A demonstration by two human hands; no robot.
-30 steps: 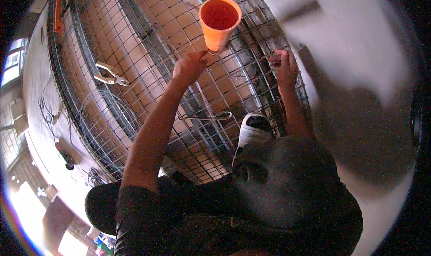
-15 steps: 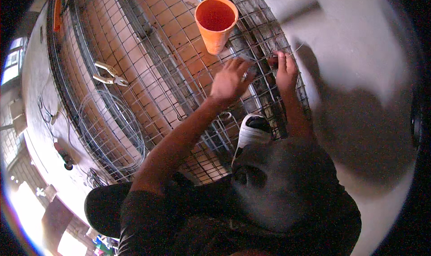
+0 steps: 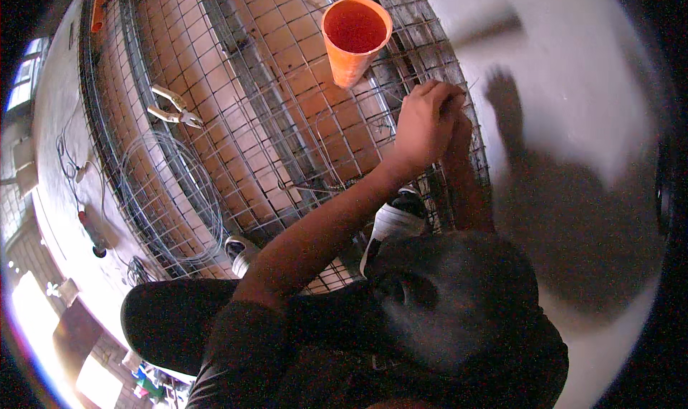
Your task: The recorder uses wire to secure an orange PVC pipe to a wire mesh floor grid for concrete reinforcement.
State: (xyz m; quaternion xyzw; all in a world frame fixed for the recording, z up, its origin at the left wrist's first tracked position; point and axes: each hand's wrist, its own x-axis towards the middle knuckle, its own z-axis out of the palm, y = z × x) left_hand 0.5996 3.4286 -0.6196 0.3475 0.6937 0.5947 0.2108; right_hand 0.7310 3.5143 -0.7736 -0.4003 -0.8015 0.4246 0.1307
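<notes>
My left hand (image 3: 424, 126) is closed, its curled fingers meeting my right hand (image 3: 461, 129) over the right edge of the steel mesh (image 3: 272, 101), close to the pale wall. What the left fingers hold is hidden. The right hand is partly covered by the left, and its fingers are closed at the end of a thin wire (image 3: 470, 88) that pokes out faintly beside them. Just beyond my hands an orange tapered tube (image 3: 349, 68) with an open top stands on the mesh.
Pliers with pale handles (image 3: 166, 113) lie on the mesh at the left, above a loose coil of wire (image 3: 123, 187). An orange pipe (image 3: 99, 7) is at the far left. My white-and-black shoe (image 3: 390, 225) stands below my hands. The wall (image 3: 573, 86) bounds the right side.
My left hand has moved right, from above the mesh beside the tube to my right hand, and its fingers have closed. The right hand stays near the same spot.
</notes>
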